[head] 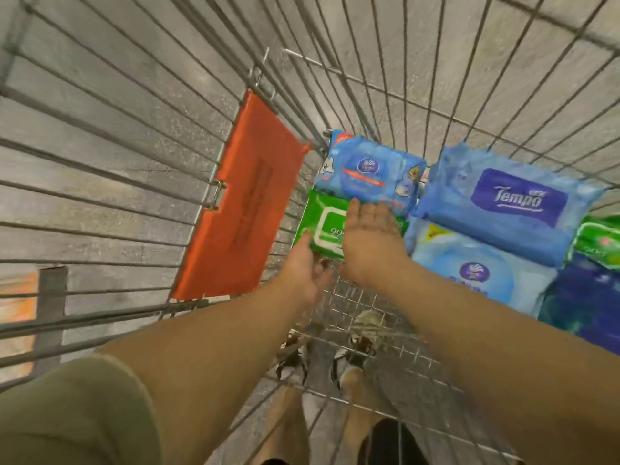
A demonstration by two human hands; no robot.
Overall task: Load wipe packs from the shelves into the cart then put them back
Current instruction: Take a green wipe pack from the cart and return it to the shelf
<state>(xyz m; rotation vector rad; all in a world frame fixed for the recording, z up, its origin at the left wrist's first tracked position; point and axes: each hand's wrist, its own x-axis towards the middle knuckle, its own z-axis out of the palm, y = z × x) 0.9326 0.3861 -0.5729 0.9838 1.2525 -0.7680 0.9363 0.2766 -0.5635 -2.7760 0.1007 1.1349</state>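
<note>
At the far left of the frame, the grey wire side wall of the shopping cart runs toward the centre, with speckled grey floor visible through its bars. Just right of it, left of centre, the orange plastic flap of the cart's child seat lies tilted against the wire. At centre, both bare hands reach down to a green soft wipe pack with a white lid lying on the cart's wire bottom. The left hand touches the pack's near left corner, its fingers hidden from this angle, so whether its grip is closed on the pack cannot be told. The right hand lies flat over the pack's right part, fingers straight and together, pressing or resting rather than clamped. Directly above the green pack in the frame, touching its far edge, lies a blue soft wipe pack printed with cartoon figures. Right of centre, a blue pack with a dark purple "Tempo" label rests on top of a pale blue pack with a round purple emblem. At the right edge, part of a second green pack and a dark blue pack are cut off by the frame. No shelves appear.

Judged from this layout, several packs already sit in the cart, so loading is at least well advanced. Whether the green pack is being set down or lifted out for return cannot be determined; every pack visible here remains to go back to the shelves.
</note>
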